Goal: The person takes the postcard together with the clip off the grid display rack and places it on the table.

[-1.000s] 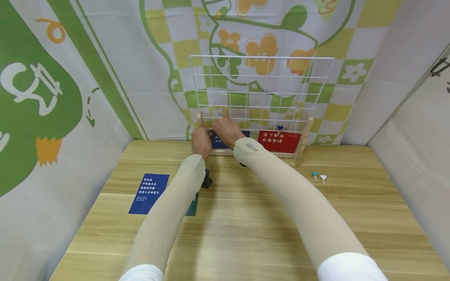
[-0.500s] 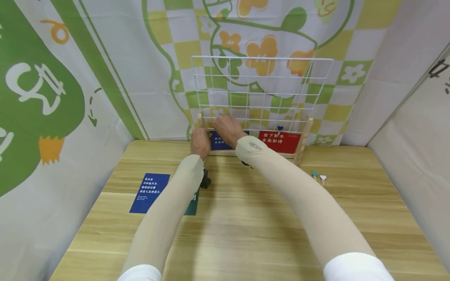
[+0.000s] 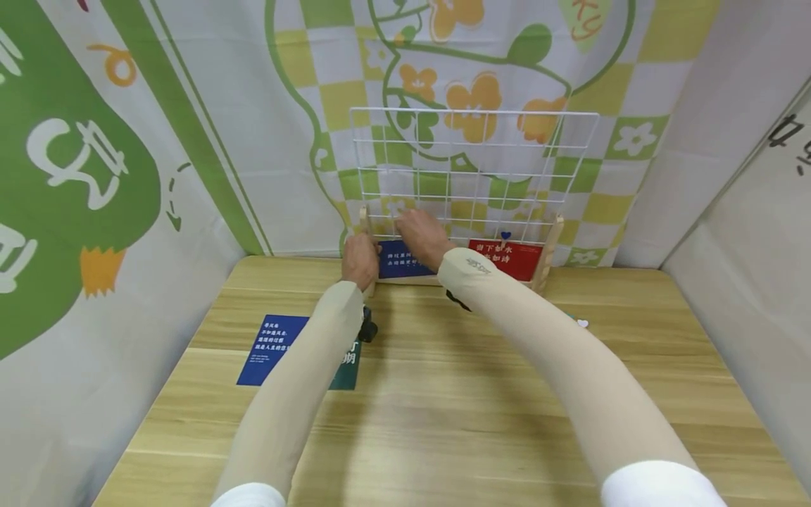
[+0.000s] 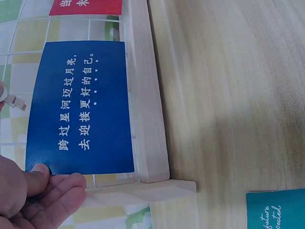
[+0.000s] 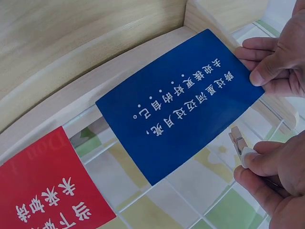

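Observation:
My left hand (image 3: 360, 260) pinches one end of a blue card (image 4: 81, 109) with white writing between thumb and fingers. The card lies against the lower part of a white wire grid (image 3: 475, 172), just above the wooden base rail (image 4: 147, 105). Beside the card's upper edge, my right hand (image 3: 426, 236) pinches a small wooden clothespin (image 5: 239, 143) with a white top. Its tip stands apart from the card in the right wrist view. A red card (image 3: 516, 260) hangs at the grid's right, with a blue heart clothespin (image 3: 505, 236) at its top edge.
On the wooden table (image 3: 443, 422), another blue card (image 3: 269, 345) and a green card (image 3: 345, 370) lie at left, partly under my left forearm. A white heart clothespin (image 3: 583, 324) lies at right, half hidden by my right sleeve. Patterned cloth hangs behind the grid.
My right hand has shifted slightly right along the grid, uncovering more of the blue card's writing. The left hand stays at the card's left end. My right sleeve now covers most of the teal clothespin.

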